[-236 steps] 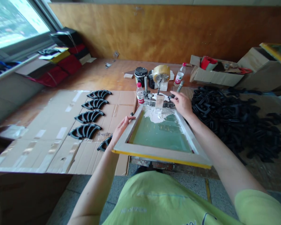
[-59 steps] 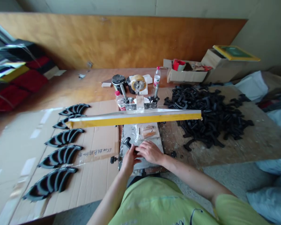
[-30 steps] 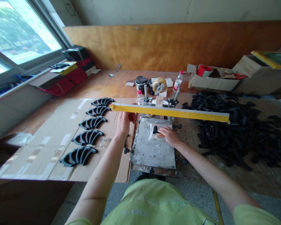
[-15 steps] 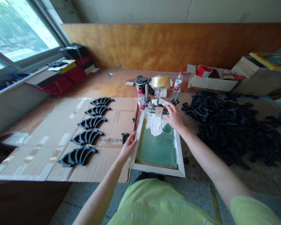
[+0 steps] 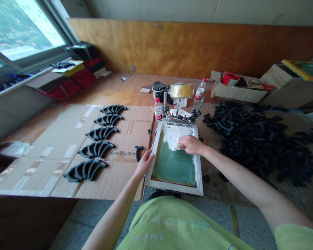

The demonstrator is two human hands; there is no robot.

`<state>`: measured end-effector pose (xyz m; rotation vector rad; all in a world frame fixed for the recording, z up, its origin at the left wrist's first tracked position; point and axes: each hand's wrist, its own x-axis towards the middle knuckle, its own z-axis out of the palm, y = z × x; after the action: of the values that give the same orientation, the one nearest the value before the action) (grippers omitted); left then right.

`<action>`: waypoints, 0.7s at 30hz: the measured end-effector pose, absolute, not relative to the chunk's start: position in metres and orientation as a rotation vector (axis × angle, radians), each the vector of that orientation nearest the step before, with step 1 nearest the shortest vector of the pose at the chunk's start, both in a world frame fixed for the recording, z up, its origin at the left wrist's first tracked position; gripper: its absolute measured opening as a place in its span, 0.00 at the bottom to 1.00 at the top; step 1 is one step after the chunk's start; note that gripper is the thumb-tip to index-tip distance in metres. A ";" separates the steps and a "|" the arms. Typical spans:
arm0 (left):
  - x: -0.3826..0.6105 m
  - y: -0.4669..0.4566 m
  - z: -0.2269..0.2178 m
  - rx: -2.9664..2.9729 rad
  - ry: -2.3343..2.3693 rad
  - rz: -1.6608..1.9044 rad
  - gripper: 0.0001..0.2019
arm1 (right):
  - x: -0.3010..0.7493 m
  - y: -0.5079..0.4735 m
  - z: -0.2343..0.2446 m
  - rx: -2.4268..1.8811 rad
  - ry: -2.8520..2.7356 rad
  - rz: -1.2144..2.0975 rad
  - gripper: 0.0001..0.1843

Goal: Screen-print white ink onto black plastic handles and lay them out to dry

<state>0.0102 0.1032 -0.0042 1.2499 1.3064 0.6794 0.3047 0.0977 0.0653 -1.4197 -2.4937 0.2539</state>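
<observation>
A wooden-framed printing screen point(image 5: 199, 173) with green mesh lies flat on the bench in front of me. White ink point(image 5: 172, 133) is smeared over its far end. My right hand point(image 5: 191, 145) is closed on a squeegee point(image 5: 177, 146) that rests on the mesh at the edge of the ink. My left hand point(image 5: 145, 163) presses against the left side of the frame, fingers spread. A single small black part point(image 5: 138, 152) lies on the cardboard just left of the frame.
Several black curved pieces point(image 5: 96, 149) lie in a row on flattened cardboard point(image 5: 41, 163) to the left. A large heap of black parts point(image 5: 258, 135) covers the right. Bottles point(image 5: 158, 109), an ink can point(image 5: 159, 91), tape point(image 5: 181, 91) and open boxes point(image 5: 237, 90) stand behind the screen.
The raised screen came down flat onto the bench. My right hand left the hinge end and drew the squeegee toward me over the white ink. My left hand stays on the frame's left side.
</observation>
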 end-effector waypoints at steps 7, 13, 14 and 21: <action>0.012 0.103 0.007 1.164 1.206 0.678 0.34 | 0.294 0.083 0.041 -1.396 -2.286 0.118 0.13; 0.007 0.106 0.037 1.146 1.170 0.625 0.37 | 0.300 0.129 0.071 -1.586 -2.088 0.178 0.22; 0.006 0.107 0.049 1.130 1.150 0.619 0.37 | 0.306 0.143 0.079 -1.665 -2.029 0.156 0.27; 0.036 0.137 0.145 1.159 0.971 0.951 0.24 | 0.397 0.141 0.084 -2.061 -1.425 0.132 0.16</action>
<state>0.0360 0.1371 0.1447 1.1588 0.9708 0.9509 0.3966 0.1410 0.0843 -2.0610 -1.4246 0.1324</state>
